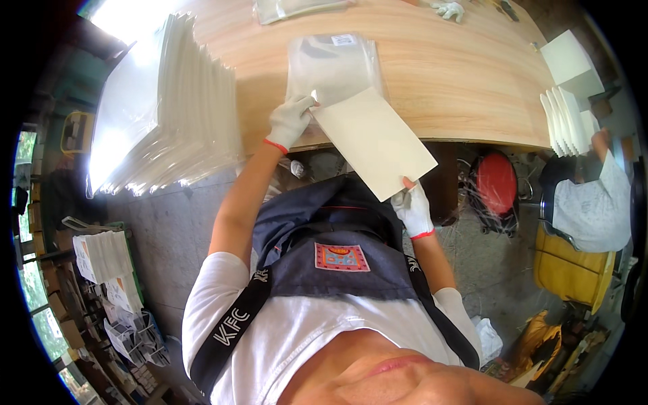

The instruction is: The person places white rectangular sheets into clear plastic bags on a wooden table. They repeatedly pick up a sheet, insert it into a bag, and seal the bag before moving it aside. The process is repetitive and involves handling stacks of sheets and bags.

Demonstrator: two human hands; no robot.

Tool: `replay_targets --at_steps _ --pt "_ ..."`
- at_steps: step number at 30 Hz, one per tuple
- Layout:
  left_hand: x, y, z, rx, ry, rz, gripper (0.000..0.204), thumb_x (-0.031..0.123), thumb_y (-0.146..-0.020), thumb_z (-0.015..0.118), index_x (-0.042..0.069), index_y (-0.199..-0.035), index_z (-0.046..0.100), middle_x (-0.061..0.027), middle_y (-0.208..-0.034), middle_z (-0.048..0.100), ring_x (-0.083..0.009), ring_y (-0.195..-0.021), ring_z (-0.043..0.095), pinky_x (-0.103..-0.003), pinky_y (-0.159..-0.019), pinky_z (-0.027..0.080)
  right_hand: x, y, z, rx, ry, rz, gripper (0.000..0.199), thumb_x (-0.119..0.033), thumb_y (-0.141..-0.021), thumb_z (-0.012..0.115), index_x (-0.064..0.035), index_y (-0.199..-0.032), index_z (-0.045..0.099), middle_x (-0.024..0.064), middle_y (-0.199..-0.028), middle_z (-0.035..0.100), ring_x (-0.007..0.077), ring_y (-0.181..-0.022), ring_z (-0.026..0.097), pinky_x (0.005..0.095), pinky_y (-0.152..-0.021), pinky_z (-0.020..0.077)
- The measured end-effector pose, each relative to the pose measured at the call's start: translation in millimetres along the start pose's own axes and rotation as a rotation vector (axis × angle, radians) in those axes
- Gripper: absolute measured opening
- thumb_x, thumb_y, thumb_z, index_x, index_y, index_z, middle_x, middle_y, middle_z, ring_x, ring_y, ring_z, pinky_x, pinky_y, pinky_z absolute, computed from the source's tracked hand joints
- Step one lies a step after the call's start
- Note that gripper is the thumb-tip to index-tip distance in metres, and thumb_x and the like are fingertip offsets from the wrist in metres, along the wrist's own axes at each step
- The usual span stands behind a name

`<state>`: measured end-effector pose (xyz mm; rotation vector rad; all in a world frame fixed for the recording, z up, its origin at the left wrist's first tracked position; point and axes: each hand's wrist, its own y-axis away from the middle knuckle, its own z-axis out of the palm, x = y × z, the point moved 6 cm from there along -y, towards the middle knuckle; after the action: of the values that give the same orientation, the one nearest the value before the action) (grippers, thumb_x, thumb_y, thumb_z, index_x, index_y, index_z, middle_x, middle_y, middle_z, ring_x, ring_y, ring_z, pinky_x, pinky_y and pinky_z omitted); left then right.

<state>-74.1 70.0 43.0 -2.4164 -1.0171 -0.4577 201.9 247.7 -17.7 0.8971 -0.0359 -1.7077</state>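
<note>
A cream-coloured rectangular board or booklet is held at a slant over the table's front edge. My right hand, in a white glove with a red cuff, grips its lower right corner, thumb on top. Beside its upper left corner is my left hand, gloved the same way, with fingers pinched at the opening of a clear plastic bag. The bags lie flat in a pile on the table, partly covered by the cream board. Whether the left fingers also touch the board is hard to tell.
A tall stack of plastic-wrapped white items stands at the table's left. More clear bags and a white glove lie at the far side. On the right are white stacks, a red stool seat and another person's sleeve.
</note>
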Motion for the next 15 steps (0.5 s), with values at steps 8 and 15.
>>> replay_targets --at_steps 8,15 --pt "29 43 4 0.356 0.389 -0.032 0.032 -0.002 -0.076 0.056 0.007 -0.106 0.06 -0.0053 -0.1 0.063 -0.0184 -0.079 0.063 -0.026 -0.067 0.049 22 10 27 -0.024 -0.011 0.0 0.023 -0.016 -0.092 0.051 -0.0123 -0.115 0.049 0.0012 -0.086 0.058 0.0099 -0.058 0.054 0.0222 -0.046 0.0444" --pt "14 56 77 0.124 1.186 -0.656 0.028 0.001 -0.088 0.043 0.0 -0.111 0.059 -0.005 -0.085 0.061 -0.0078 -0.067 0.055 -0.022 -0.056 0.046 6 5 40 -0.178 0.116 -0.107 0.028 -0.017 -0.093 0.051 -0.0067 -0.119 0.047 0.0072 -0.092 0.06 0.0141 -0.064 0.058 0.0243 -0.047 0.0447"
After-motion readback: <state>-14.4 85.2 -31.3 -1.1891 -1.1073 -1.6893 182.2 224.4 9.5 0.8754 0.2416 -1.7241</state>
